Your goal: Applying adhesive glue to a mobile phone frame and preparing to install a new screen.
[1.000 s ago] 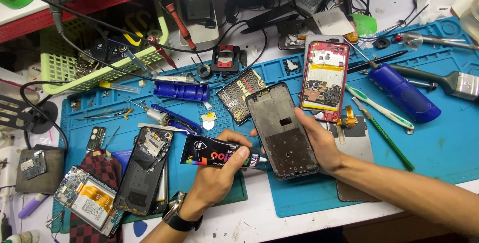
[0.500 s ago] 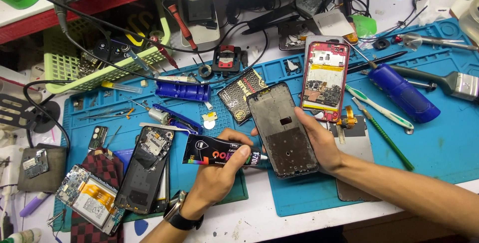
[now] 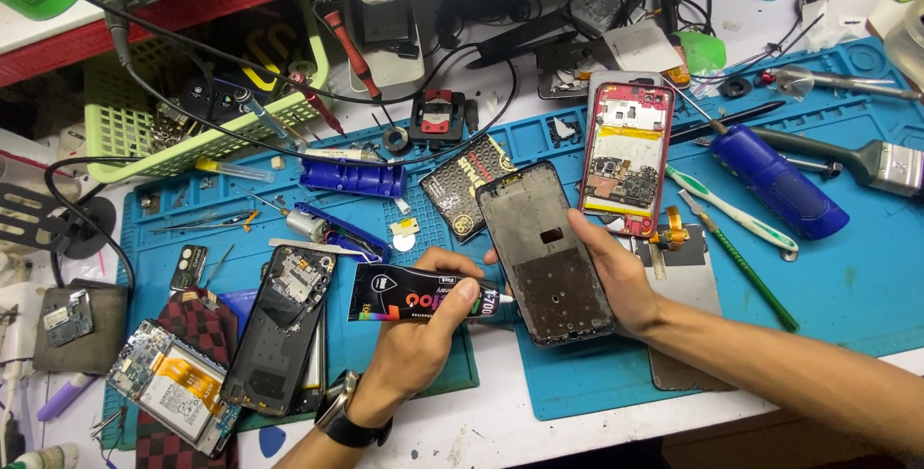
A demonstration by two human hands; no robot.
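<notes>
My left hand (image 3: 419,339) grips a black glue tube (image 3: 414,294) with bright lettering, its white nozzle touching the left edge of a dark phone frame (image 3: 545,253). My right hand (image 3: 616,277) holds that frame from its right side, tilted above the blue work mat (image 3: 847,267). A black watch sits on my left wrist (image 3: 342,421). An opened red phone (image 3: 626,156) with its boards exposed lies just beyond the frame.
A blue screwdriver handle (image 3: 775,180), toothbrush (image 3: 731,209), paintbrush (image 3: 881,163) and green tool (image 3: 746,272) lie at right. Disassembled phones (image 3: 279,329) and a board (image 3: 173,387) rest at left. A green basket (image 3: 192,108) and cables crowd the back.
The frame and tube stay together in my hands; both have shifted only slightly, with the nozzle staying against the frame's left edge.
</notes>
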